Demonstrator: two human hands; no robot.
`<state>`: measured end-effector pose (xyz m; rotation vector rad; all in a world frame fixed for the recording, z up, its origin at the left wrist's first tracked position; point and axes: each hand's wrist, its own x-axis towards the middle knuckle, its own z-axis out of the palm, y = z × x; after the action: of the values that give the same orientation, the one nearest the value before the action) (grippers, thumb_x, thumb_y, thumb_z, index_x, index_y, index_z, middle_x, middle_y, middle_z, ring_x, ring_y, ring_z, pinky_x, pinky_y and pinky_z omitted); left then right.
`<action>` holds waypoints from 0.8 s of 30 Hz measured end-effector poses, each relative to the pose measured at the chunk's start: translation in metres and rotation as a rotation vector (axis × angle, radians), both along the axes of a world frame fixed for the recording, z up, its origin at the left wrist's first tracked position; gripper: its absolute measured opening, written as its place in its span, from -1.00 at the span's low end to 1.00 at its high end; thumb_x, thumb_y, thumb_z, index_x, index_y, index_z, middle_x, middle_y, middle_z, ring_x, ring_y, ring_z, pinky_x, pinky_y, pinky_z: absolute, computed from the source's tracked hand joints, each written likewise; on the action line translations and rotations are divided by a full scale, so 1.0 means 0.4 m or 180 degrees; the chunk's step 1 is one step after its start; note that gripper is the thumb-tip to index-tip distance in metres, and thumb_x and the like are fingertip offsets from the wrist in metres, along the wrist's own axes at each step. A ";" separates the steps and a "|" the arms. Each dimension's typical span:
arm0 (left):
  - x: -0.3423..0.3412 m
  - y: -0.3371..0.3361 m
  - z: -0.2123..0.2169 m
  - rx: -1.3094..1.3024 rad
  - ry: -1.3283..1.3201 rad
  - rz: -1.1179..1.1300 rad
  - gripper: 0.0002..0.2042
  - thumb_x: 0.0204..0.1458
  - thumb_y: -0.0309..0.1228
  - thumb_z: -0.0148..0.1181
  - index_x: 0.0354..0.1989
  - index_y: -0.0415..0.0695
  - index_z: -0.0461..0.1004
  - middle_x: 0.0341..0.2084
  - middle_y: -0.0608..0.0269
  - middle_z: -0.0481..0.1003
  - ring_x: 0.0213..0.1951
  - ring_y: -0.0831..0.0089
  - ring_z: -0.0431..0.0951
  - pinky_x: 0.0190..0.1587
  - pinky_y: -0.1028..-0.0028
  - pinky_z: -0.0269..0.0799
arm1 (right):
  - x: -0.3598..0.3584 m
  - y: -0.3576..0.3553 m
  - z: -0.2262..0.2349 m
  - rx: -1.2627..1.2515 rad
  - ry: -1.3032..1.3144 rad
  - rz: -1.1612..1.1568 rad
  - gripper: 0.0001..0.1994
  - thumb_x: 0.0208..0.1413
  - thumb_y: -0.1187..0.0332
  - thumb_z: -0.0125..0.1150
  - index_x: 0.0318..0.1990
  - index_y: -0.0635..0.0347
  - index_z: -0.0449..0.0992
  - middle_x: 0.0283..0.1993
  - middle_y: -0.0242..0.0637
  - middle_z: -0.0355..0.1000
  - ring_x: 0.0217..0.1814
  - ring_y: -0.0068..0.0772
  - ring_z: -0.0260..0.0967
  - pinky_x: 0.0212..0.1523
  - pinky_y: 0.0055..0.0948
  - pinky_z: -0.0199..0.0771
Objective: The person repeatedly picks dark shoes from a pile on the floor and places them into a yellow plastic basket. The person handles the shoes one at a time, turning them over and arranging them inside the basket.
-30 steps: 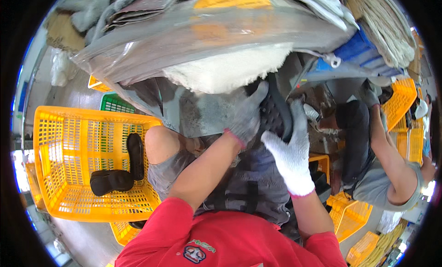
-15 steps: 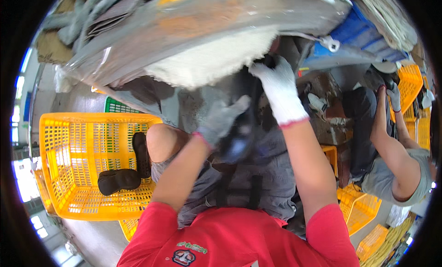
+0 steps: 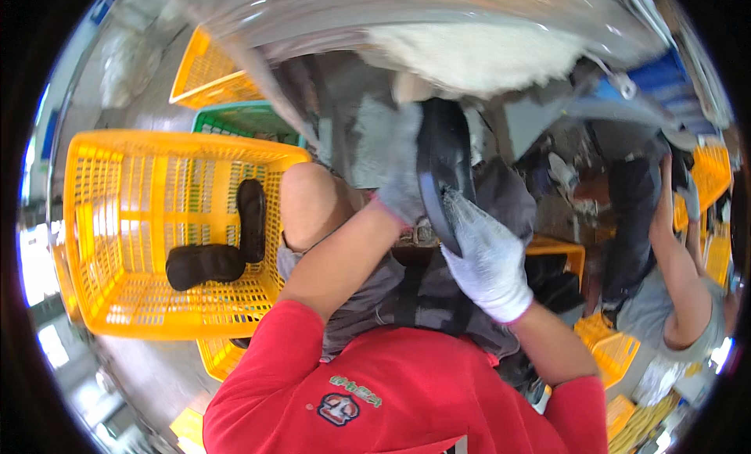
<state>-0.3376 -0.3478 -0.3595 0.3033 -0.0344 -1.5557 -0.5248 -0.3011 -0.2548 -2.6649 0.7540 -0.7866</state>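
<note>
1. The left hand, in a grey knit glove, is wrapped around the far side of a black shoe sole. Its fingers are curled against the sole's back, apparently to steady it upright at chest height.
2. The right hand, in a white knit glove, comes up from below. Its fingers are pressed together and pinch the lower edge of the sole, so the piece is clamped between the two hands, above the person's lap.
3. The sole stands on edge, narrow side toward the camera. That probably lets the person turn it and look along its rim.
4. To the person's left, a yellow plastic crate sits on the floor beside the bare knee. Two black pieces lie in it, one along the bottom and one leaning on it. It looks like a bin kept within easy reach.
5. A green crate and another yellow crate sit farther off, partly cut off by a grey machine housing overhead.
6. A pale, fleecy pad hangs under that housing; what it is I cannot make out.
7. At the right, another person's arm reaches upward near more yellow crates; what it is doing is hidden.
8. The left hand's fingertips are blurred, so their exact grip is unclear.
</note>
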 end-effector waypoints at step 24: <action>0.004 -0.082 -0.061 0.0519 -0.0741 -0.0126 -0.46 0.41 0.06 0.07 0.25 -0.18 0.48 -0.02 0.07 0.64 0.01 0.13 0.65 0.15 0.20 0.60 | 0.174 -0.096 0.138 0.0940 0.0261 0.0458 -0.44 0.19 0.24 0.46 0.29 0.28 0.50 0.10 0.14 0.57 0.07 0.19 0.58 0.14 -0.05 0.60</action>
<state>-0.3360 -0.3804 -0.3838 0.6148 -0.0961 -1.5586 -0.4553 -0.3393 -0.1995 -2.4623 0.6336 -0.4901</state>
